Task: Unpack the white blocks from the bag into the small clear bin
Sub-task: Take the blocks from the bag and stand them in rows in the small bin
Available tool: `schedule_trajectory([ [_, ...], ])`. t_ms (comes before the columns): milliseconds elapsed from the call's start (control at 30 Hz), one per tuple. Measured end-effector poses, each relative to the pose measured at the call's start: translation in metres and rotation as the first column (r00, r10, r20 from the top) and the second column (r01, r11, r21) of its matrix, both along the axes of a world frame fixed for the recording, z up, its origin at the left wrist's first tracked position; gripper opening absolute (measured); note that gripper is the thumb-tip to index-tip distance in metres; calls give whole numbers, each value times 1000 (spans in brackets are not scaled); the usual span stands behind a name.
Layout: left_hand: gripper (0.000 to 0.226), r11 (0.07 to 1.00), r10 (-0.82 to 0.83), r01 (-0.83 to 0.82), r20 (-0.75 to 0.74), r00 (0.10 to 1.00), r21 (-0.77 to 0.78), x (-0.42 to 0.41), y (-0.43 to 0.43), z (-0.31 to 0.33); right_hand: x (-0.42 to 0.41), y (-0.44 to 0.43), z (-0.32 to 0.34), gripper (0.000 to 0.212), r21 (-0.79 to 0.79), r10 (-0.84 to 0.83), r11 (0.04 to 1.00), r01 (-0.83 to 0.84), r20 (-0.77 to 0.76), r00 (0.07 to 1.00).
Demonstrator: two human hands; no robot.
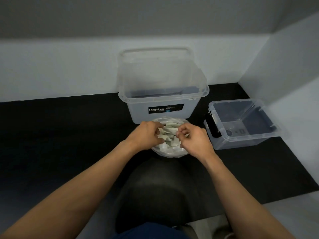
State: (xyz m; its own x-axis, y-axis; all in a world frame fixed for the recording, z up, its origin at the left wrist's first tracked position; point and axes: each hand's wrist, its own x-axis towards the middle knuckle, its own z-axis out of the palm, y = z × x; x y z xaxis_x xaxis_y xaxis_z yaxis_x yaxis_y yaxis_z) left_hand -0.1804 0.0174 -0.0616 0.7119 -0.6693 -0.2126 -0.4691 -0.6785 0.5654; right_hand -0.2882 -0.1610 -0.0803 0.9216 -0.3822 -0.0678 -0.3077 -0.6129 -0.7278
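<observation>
Over the bag (pixel 170 149), both hands (left (pixel 146 135), right (pixel 194 140)) pinch its plastic mouth; spread it wide before lifting blocks (pixel 170 133) toward the small clear bin (pixel 241 140).

Single view, head-worn wide-angle camera, looking forward and steeply down from above the person's lap. Both forearms enter from the bottom corners and run toward frame centre, where the left hand (pixel 146 133) and right hand (pixel 195 140) meet, near the lens. Black mat (pixel 60 135) fills the middle band; the white wall (pixel 60 69) behind it takes the upper third, with a side wall at right. Large clear bin (pixel 162 100) sits centre, farther off; small clear bin (pixel 241 125) right of centre. Edges bend with lens distortion. No second view, so no shared part.
</observation>
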Motion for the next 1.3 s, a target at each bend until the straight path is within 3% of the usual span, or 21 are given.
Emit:
schedule_trajectory([
  [100,60,978,78,-109,-179,981,-176,-4,2,1,-14,2,14,3,339,-75,939,52,55,996],
  [200,53,863,82,-318,-512,855,-393,-15,0,3,-20,2,23,11,593,-150,799,97,40,988],
  [267,45,782,28,-409,-630,776,-470,-22,-3,4,-23,1,24,14,688,-154,719,95,24,988],
  [333,38,726,4,-459,-663,748,-513,-28,-6,7,-25,0,22,11,709,-140,700,86,19,990],
  [433,27,689,46,-499,-656,754,-526,-32,-10,10,-28,-3,21,6,668,-130,737,100,-5,992],
  [467,23,708,78,-474,-609,790,-524,-32,-11,10,-28,-5,20,9,600,-116,794,99,-9,993],
  [567,15,877,133,-217,-218,967,-429,-27,-11,11,-29,-11,17,28,285,-37,958,24,41,998],
  [600,15,919,98,-126,-93,991,-374,-26,-11,14,-29,-13,18,27,257,-15,967,-3,69,998],
  [667,15,945,40,-34,13,999,-325,-28,-14,21,-27,-15,21,16,243,22,969,-44,93,995],
  [767,18,928,52,-55,-18,998,-368,-32,-18,28,-25,-17,26,8,257,70,962,-93,98,993],
  [867,41,893,85,-148,-163,983,-425,-36,-20,27,-24,-20,28,7,313,65,945,-98,115,991],
  [967,32,893,102,-176,-194,976,-414,-37,-24,23,-25,-29,29,10,313,66,944,-100,116,991],
  [1067,32,927,94,-117,-83,992,-356,-35,-30,25,-25,-42,36,28,188,127,971,-150,132,983],
  [1300,32,936,92,-101,-41,995,-338,-26,-53,33,-17,-79,74,15,-156,261,960,-231,209,942],
])
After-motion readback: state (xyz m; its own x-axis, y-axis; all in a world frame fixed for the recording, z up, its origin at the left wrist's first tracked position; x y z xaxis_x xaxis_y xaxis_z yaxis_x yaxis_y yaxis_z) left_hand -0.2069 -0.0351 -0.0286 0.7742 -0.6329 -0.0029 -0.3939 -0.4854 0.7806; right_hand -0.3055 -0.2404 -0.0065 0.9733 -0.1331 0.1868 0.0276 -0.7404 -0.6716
